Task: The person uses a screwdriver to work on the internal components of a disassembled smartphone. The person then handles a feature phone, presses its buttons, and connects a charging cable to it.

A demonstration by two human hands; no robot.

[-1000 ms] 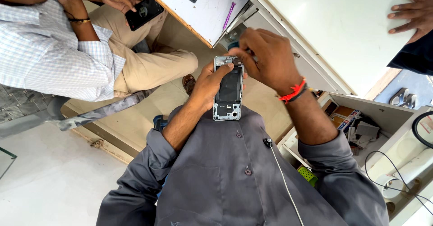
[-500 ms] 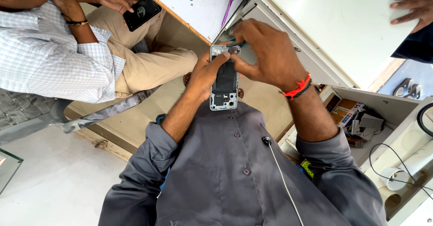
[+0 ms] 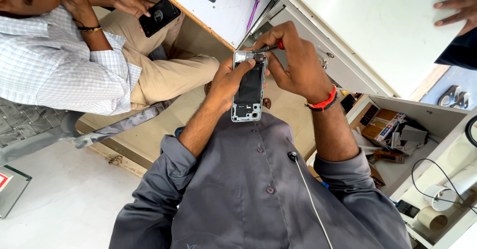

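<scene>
Two hands share the opened phone [image 3: 250, 87] above your lap: your left hand [image 3: 229, 80] clamps its rigid frame edges while your right hand [image 3: 293, 63] pinches a slim screwdriver [image 3: 268, 47] at its top; treat its exposed, likely fragile internals lightly.

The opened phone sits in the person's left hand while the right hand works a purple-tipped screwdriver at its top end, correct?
Not quite: the head view shows the screwdriver has a red tip, not purple. The rest stands: the left hand holds the opened phone and the right hand works the tool at its top end.
</scene>
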